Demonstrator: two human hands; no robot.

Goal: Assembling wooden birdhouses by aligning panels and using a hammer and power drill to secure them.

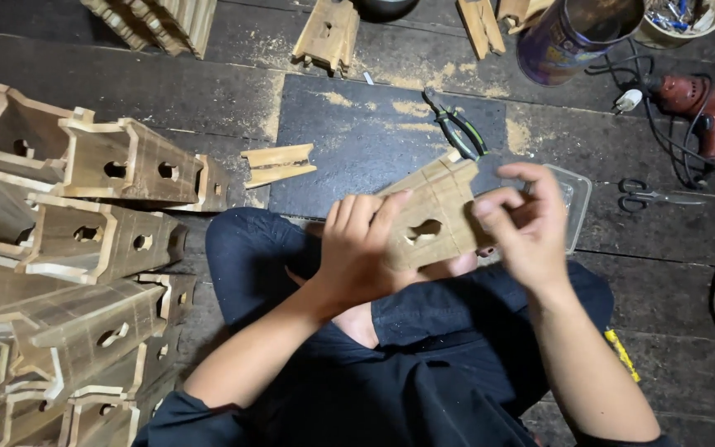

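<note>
One pair of pliers (457, 128), one scissors (651, 196), one red drill (701, 112), two tins (577, 33).

Dark plank floor (126, 91) is showing sawdust patches up top. Stacked wooden channel pieces (59, 248) are piling up along the left edge. Red power drill (701, 112), scissors (651, 197) and pliers (457, 126) are lying on the boards; a purple can (568, 37) is standing near the top.

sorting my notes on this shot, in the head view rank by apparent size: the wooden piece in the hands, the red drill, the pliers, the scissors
1. wooden piece, nearest the camera, so perhaps flattered
2. red drill
3. pliers and scissors look alike, so unranked
</note>
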